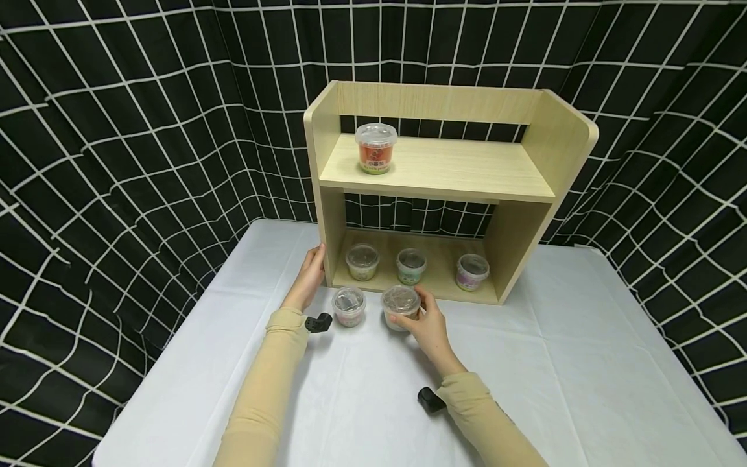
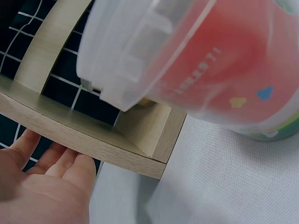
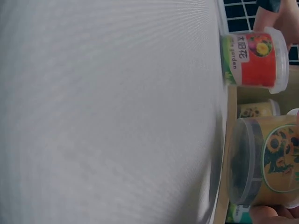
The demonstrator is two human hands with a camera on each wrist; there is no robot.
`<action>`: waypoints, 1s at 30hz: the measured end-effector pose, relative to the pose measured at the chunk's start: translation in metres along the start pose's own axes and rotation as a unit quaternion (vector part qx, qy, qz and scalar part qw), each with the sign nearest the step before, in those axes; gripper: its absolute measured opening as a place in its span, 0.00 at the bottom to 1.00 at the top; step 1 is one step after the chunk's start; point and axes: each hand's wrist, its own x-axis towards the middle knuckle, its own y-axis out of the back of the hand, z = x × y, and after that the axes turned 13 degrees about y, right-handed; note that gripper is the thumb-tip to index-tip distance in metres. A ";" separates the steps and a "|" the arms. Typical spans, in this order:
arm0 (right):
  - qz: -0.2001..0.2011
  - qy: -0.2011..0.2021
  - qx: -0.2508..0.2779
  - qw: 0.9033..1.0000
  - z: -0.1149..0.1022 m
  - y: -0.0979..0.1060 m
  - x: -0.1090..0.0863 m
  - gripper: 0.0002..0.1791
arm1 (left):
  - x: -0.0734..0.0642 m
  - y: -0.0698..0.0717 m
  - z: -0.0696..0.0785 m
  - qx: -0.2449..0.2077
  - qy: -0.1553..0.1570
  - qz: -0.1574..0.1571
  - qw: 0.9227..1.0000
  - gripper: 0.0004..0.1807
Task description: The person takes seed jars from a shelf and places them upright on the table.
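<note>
Right hand (image 1: pixel 432 334): We see its thumb and fingers curled round the side of a lidded cup, grasping it just in front of the wooden shelf (image 1: pixel 440 104).
Sunflower cup (image 1: pixel 401 300): We find it in that grip, its clear lid uppermost and its label printed with sunflowers; we cannot tell whether its base touches the desk (image 1: pixel 525 363).
Left hand (image 1: pixel 306 279): We see it rest against the outer face of the shelf's left side panel, grasping no cup, its fingers extended along the wood.
Red-labelled cup (image 1: pixel 349 307): We note it upright on the desk, between the two hands and near the shelf's front left corner, a flower pictured on its side.
Lower tier: We count three lidded cups in a row, a yellowish cup (image 1: pixel 362 263) at left, a green cup (image 1: pixel 411 267) in the middle and a purple cup (image 1: pixel 471 271) at right.
Upper tier: We see a tomato cup (image 1: pixel 375 152), orange-red and clear-lidded, standing toward the left end.
Wrists: We spot a small black device at each, beside beige sleeves (image 1: pixel 262 389).
Backdrop: We look toward black cloth (image 1: pixel 146 97) crossed by white grid lines.
</note>
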 end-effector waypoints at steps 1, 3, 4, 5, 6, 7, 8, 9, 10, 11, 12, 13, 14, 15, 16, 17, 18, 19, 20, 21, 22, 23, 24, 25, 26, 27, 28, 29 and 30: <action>-0.003 -0.002 -0.001 1.000 0.000 0.000 0.000 0.48 | 0.000 0.000 0.000 0.001 0.001 0.001 1.000 0.31; -0.008 -0.003 -0.002 1.000 0.000 0.000 0.000 0.48 | 0.000 0.000 0.000 0.001 0.004 0.000 1.000 0.31; -0.011 -0.005 -0.001 1.000 0.001 0.001 0.000 0.48 | 0.000 0.000 0.001 0.002 0.007 0.000 1.000 0.32; -0.012 -0.007 0.000 1.000 0.001 0.001 -0.001 0.48 | 0.000 0.001 0.001 0.004 0.010 0.000 1.000 0.32; -0.012 -0.009 0.003 1.000 0.001 0.001 -0.001 0.48 | 0.000 0.001 0.001 0.005 0.013 0.000 1.000 0.32; -0.013 -0.010 0.005 1.000 0.002 0.001 -0.001 0.48 | 0.000 0.001 0.001 0.005 0.015 0.000 1.000 0.32; -0.014 -0.010 0.008 1.000 0.002 0.001 -0.001 0.48 | 0.000 0.001 0.001 0.006 0.018 -0.002 1.000 0.32; -0.015 -0.011 0.009 1.000 0.002 0.001 -0.001 0.48 | 0.000 0.001 0.002 0.008 0.020 -0.003 1.000 0.33; -0.017 -0.011 0.011 1.000 0.003 0.001 -0.001 0.48 | 0.000 0.001 0.002 0.008 0.021 -0.004 1.000 0.33; -0.018 -0.012 0.013 1.000 0.003 0.001 0.000 0.48 | 0.000 0.001 0.002 0.008 0.021 -0.006 1.000 0.33; -0.021 -0.012 0.012 1.000 0.003 0.001 -0.001 0.48 | -0.001 0.001 0.002 0.008 0.022 -0.006 1.000 0.33; -0.024 -0.012 0.011 1.000 0.003 0.001 -0.001 0.48 | -0.001 0.001 0.002 0.009 0.022 -0.006 1.000 0.33; -0.027 -0.014 0.008 1.000 0.003 0.000 -0.001 0.48 | -0.002 0.001 0.003 0.009 0.022 -0.005 1.000 0.33; -0.031 -0.015 0.004 0.999 0.003 0.000 -0.001 0.49 | -0.002 0.001 0.003 0.011 0.022 -0.003 1.000 0.33; -0.035 -0.015 0.000 0.999 0.002 0.001 -0.001 0.49 | -0.002 0.001 0.003 0.012 0.021 -0.001 1.000 0.33; -0.038 -0.017 -0.006 0.999 0.002 0.001 -0.001 0.49 | -0.002 0.001 0.003 0.009 0.020 0.000 1.000 0.33; -0.042 -0.018 -0.013 0.999 0.001 0.001 -0.001 0.49 | -0.002 0.000 0.003 0.010 0.019 0.002 1.000 0.33; -0.046 -0.019 -0.018 0.999 0.000 0.002 -0.001 0.49 | -0.001 0.000 0.002 0.008 0.015 0.002 1.000 0.32; -0.051 -0.019 -0.023 0.998 0.000 0.002 -0.002 0.49 | -0.001 0.000 0.002 0.005 0.012 0.003 1.000 0.32; -0.054 -0.018 -0.029 0.998 -0.001 0.003 -0.002 0.49 | 0.000 0.000 0.001 0.003 0.009 0.003 1.000 0.31; -0.058 -0.017 -0.034 0.998 -0.002 0.003 -0.002 0.49 | 0.000 0.001 0.001 0.001 0.005 0.002 1.000 0.31; -0.061 -0.016 -0.038 0.997 -0.003 0.004 -0.002 0.49 | 0.000 0.000 0.000 -0.003 0.001 0.001 1.000 0.30; -0.064 -0.016 -0.042 0.997 -0.004 0.004 -0.002 0.49 | 0.000 0.000 0.000 -0.004 -0.001 0.002 1.000 0.30; -0.067 -0.014 -0.046 0.997 -0.004 0.005 -0.002 0.50 | 0.000 0.000 0.000 -0.007 -0.003 0.002 1.000 0.30; -0.070 -0.014 -0.050 0.996 -0.005 0.005 -0.003 0.50 | 0.001 0.000 0.000 -0.009 -0.003 0.003 1.000 0.29; -0.072 -0.013 -0.054 0.996 -0.006 0.006 -0.003 0.50 | 0.000 0.000 0.000 -0.010 -0.003 0.002 1.000 0.30; -0.074 -0.012 -0.055 0.996 -0.006 0.006 -0.003 0.50 | 0.000 0.000 0.000 -0.008 0.000 0.003 1.000 0.30; -0.075 -0.012 -0.056 0.996 -0.006 0.006 -0.003 0.50 | 0.000 0.000 0.001 -0.007 0.004 0.003 1.000 0.30; -0.077 -0.012 -0.057 0.995 -0.007 0.007 -0.003 0.50 | -0.001 0.000 0.001 -0.005 0.007 0.003 1.000 0.31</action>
